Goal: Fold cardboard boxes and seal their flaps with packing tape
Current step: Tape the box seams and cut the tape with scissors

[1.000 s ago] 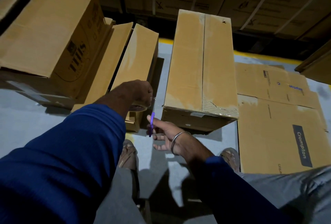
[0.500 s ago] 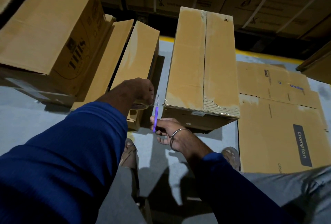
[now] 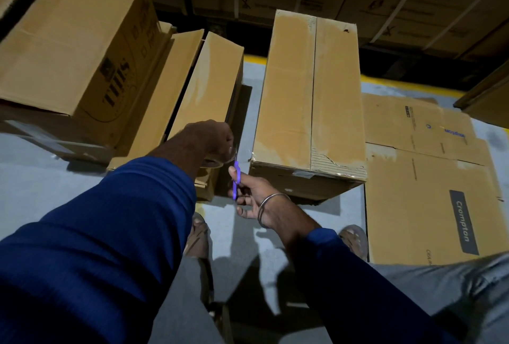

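Left hand (image 3: 212,141) curled, knuckles up — right hand (image 3: 249,195) just below, fingers (image 3: 242,213) pinching

A grey floor (image 3: 41,192) with a yellow line (image 3: 385,82) and two sandalled feet (image 3: 355,239).

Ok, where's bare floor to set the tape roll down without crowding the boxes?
Bare grey floor lies at the left, in front of the big printed box. A narrower strip runs between the tall box and the leaning box, down to the feet. The right is covered by flattened cardboard. Around the left hand and right hand it is crowded.
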